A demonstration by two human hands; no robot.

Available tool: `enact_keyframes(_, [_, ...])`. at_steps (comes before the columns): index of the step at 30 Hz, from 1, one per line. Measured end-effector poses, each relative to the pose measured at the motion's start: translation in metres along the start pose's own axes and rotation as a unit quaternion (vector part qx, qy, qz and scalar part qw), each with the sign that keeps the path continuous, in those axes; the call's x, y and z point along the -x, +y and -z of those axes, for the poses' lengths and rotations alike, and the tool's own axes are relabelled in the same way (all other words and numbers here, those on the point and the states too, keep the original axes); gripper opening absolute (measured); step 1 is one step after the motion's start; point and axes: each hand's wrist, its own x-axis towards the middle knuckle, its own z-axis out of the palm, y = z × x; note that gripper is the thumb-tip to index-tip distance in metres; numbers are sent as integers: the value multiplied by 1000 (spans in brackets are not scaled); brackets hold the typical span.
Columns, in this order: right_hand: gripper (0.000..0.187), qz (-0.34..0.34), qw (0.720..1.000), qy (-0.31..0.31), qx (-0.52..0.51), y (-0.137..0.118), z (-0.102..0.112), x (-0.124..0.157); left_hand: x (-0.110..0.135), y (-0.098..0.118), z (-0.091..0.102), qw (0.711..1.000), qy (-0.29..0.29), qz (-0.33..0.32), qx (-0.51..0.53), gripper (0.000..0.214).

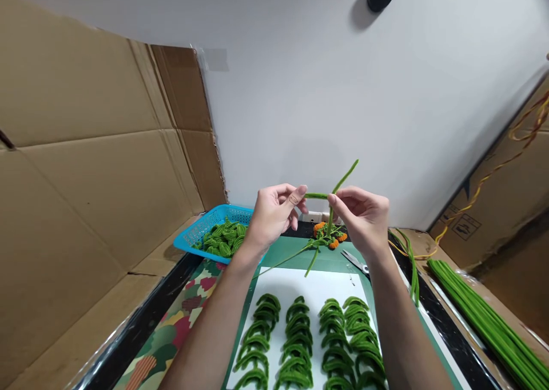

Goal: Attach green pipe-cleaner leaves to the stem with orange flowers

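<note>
Two hands are up in front of a white wall (321,92). The left hand (274,213) and the right hand (362,215) pinch a green fuzzy stick (330,198) between them. The stick is bent, and one end points up. Below, bent green pieces (300,338) lie in rows on a white sheet (315,287). A blue basket (214,221) with more green pieces sits on the left. Scissors (355,260) lie near the right wrist. Long green sticks (484,315) lie in a bundle on the right. Brown cardboard (86,167) stands on the left.
</note>
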Motion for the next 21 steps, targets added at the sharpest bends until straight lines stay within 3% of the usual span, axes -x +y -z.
enact_keyframes(9, [25,-13,1000,-25,-5,-3,8,-1,1,5,1,999,-41,4,18,43])
enact_keyframes(14, [23,-71,991,-22,-109,0,9,-3,5,2,3,993,-45,-90,-57,31])
enact_keyframes(17, [31,-176,963,-42,-197,0,10,-6,10,1,2,959,-6,-210,-191,22])
enact_keyframes(21, [41,-311,905,-92,-276,0,10,-8,15,-2,-3,870,28,-360,-335,18])
